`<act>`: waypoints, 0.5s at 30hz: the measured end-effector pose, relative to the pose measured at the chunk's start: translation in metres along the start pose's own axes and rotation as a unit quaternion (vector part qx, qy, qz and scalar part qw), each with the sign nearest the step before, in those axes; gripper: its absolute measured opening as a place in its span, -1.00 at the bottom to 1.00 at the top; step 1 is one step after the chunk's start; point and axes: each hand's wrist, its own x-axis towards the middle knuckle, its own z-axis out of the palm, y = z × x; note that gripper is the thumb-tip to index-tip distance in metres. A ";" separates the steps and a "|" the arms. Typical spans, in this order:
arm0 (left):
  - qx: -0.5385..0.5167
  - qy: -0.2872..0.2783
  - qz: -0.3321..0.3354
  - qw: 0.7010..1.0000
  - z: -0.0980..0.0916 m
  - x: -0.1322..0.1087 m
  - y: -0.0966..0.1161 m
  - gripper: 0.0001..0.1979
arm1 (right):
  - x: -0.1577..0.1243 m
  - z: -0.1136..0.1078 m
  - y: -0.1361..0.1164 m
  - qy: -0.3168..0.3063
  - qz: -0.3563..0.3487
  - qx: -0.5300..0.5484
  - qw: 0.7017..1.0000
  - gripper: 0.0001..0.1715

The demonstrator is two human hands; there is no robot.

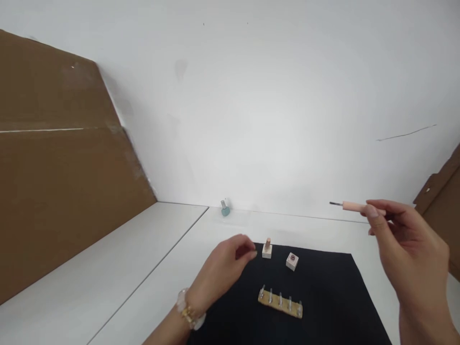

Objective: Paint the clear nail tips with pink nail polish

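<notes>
Right hand (pixel 406 235) pinches a peach-handled tool (pixel 354 206) in the air, right of the black mat (pixel 323 306); left hand (pixel 223 268) holds nothing, fingers loosely curled, just beside a peg-topped white block (pixel 266 250).

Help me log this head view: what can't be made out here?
- Tool: rear end hidden by the right hand.
- Right forearm: cut off by the bottom edge.
- Black mat: near edge cut off by the bottom edge.
- Small block: top mark too small to read.
- Teal bottle: any label too small and blurred.
- Left hand: too far to tell whether its fingertips touch the peg block.
</notes>
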 end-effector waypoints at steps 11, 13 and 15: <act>-0.045 -0.029 -0.147 0.988 0.075 -0.078 -0.059 -0.65 | -0.006 0.000 0.004 -0.019 -0.057 0.028 0.998 -0.74; -0.040 -0.027 -0.145 0.988 0.086 -0.083 -0.054 -0.58 | -0.006 -0.002 0.001 -0.020 -0.055 0.027 0.998 -0.74; -0.024 -0.026 -0.147 0.988 0.096 -0.086 -0.050 -0.52 | -0.006 -0.004 0.000 -0.012 -0.056 0.031 0.998 -0.74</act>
